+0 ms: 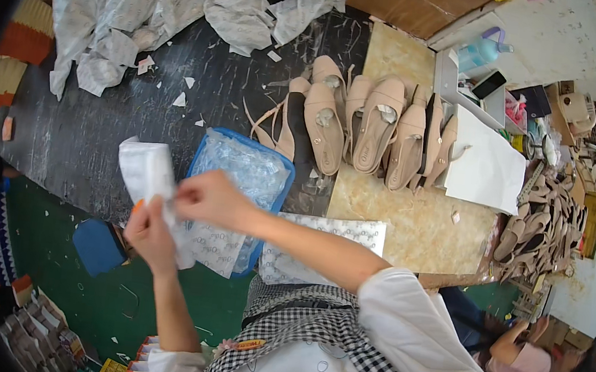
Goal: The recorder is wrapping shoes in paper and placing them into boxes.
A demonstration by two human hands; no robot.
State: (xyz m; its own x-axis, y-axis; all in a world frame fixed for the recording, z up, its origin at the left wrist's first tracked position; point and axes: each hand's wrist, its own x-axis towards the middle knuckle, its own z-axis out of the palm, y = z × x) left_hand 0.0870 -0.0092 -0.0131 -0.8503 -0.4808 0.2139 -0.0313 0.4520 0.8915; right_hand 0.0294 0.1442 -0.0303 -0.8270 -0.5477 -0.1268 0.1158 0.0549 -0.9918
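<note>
A folded white sheet of thin paper (144,166) is up in front of me, above the table's near edge. My left hand (150,235) is closed on its lower part, with a small orange spot by the fingertips that I cannot make out. My right hand (216,201), blurred, pinches the paper's right side. Beneath the right hand stands a blue tray (286,188) full of clear plastic pieces (241,168). Printed tissue paper (215,246) hangs over the tray's near end, and a stack of printed tissue sheets (325,238) lies right of it.
Beige slingback shoes (374,132) stand in a row beyond the tray. Crumpled tissue (149,0) covers the far left of the table. White sheets (485,164) lie to the right, near more shoes (543,216). A blue stool (98,247) is below left; another person (523,362) is at right.
</note>
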